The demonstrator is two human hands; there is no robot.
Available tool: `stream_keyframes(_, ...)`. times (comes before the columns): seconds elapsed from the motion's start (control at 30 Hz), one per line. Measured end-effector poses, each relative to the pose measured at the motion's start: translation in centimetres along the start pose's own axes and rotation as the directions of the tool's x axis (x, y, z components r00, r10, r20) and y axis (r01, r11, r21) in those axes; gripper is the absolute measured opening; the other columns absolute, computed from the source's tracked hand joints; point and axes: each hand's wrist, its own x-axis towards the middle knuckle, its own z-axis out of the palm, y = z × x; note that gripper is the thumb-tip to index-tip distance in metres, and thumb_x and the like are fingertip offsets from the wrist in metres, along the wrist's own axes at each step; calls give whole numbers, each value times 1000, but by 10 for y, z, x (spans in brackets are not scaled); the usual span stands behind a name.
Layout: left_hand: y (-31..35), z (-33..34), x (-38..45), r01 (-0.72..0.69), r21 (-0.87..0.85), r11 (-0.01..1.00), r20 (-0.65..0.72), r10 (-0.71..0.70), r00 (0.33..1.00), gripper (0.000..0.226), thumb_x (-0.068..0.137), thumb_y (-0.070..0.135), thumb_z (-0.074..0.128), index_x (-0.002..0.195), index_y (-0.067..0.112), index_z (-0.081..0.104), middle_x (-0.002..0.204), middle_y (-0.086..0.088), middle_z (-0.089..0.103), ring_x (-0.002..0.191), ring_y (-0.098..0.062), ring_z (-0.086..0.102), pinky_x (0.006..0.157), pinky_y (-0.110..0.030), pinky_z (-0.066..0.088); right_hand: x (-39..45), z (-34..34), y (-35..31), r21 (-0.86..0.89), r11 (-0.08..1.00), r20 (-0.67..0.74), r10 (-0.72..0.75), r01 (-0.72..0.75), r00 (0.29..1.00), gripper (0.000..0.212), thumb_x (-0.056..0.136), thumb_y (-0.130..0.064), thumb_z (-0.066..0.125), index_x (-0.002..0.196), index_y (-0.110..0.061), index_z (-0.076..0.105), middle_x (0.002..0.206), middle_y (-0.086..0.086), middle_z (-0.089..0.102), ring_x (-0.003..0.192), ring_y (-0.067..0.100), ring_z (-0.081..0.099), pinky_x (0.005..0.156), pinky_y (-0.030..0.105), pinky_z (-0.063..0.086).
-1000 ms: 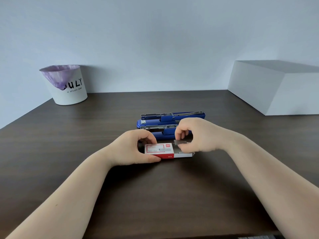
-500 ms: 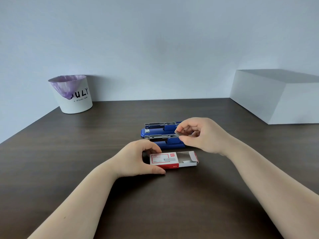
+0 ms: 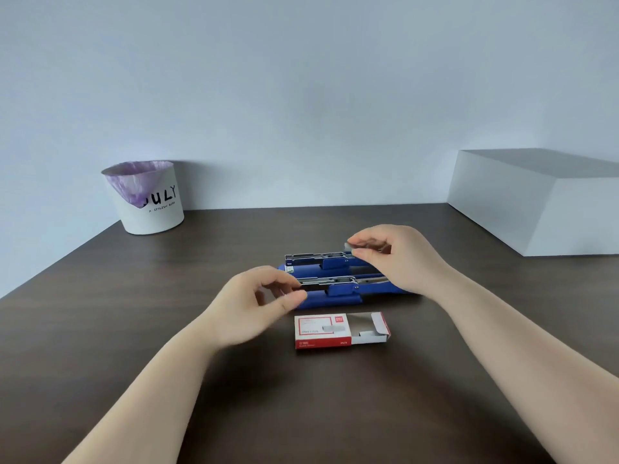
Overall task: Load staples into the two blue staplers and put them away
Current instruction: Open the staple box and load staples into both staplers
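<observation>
Staple strip (image 3: 363, 246), thin metal, pinched in R hand (image 3: 398, 259) fingertips

Only one view is given. The scene is seen from a camera worn on the person's head, looking forward and a little down. The dark counter (image 3: 134, 329) is seen from above and close by, and both bare arms are seen reaching in from the bottom edge. The left hand (image 3: 254, 303) and the right hand (image 3: 392, 259) are found near the middle of the picture, quite near the camera. The far edge of the counter is met by a pale wall (image 3: 301, 95), which fills the top half. The lens is wide, so the counter's sides are seen spreading out. No second view is given, so no part is shared.
</observation>
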Motion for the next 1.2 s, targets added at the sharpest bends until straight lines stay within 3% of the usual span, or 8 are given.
stream_keyframes(0.07, -1, -10, 8, 57, -115, 992, -138, -73, 988, 8, 82, 25, 65, 86, 23, 71, 81, 5, 72, 74, -2, 60, 71, -14, 47, 11, 0, -1, -14, 1000, 16, 4, -3, 1000, 23, 89, -17, 61, 110, -20, 68, 100, -11, 68, 81, -7, 56, 67, -2, 40)
stream_keyframes(0.2, -9, -17, 32, 140, -125, 982, -294, -172, 940, 12, 86, 14, 60, 84, 19, 70, 79, 6, 70, 77, -8, 61, 72, -17, 45, 34, 11, -2, -35, 999, 85, 10, -7, 996, 22, 90, -16, 59, 110, -15, 67, 108, -2, 70, 90, 7, 61, 76, 10, 43)
stream_keyframes(0.37, -31, -1, 60, 224, 60, 973, -191, -209, 959, 20, 85, 6, 58, 101, 11, 67, 99, -3, 70, 90, -15, 62, 86, -23, 46, 53, 29, 3, -71, 997, 155, 29, -18, 988, 22, 91, -15, 57, 111, -14, 68, 112, 1, 69, 99, 12, 62, 85, 19, 44)
stream_keyframes(0.53, -52, 6, 68, 261, 99, 960, -124, -248, 961, 26, 82, 10, 62, 108, 13, 64, 104, -1, 69, 96, -14, 64, 92, -24, 46, 65, 36, 13, -117, 993, 169, 39, -19, 985, 23, 89, -15, 60, 111, -14, 66, 108, 1, 68, 93, 9, 59, 76, 10, 41)
stream_keyframes(0.67, -59, 5, 69, 233, 127, 964, -69, -225, 972, 34, 78, 22, 69, 112, 17, 64, 107, 3, 67, 100, -12, 64, 95, -28, 48, 70, 33, 16, -155, 988, 228, 47, -11, 973, 18, 88, -16, 62, 105, -16, 68, 100, -2, 68, 91, 12, 60, 70, 7, 40)
stream_keyframes(0.93, -58, 6, 68, 139, 224, 965, -11, -141, 990, 33, 82, 22, 65, 114, 20, 63, 114, 3, 64, 106, -13, 60, 96, -27, 45, 73, 42, 15, -242, 969, 307, 31, 47, 951, 18, 91, -19, 56, 106, -20, 67, 99, -5, 65, 87, 9, 58, 68, 10, 38)
stream_keyframes(1.2, -59, 7, 70, 133, 267, 954, -15, -134, 991, 32, 83, 24, 64, 115, 21, 62, 116, 3, 63, 105, -13, 58, 90, -22, 41, 73, 44, 13, -183, 983, 286, 50, 3, 957, 19, 90, -18, 59, 107, -17, 67, 112, 0, 69, 102, 15, 62, 90, 23, 45)
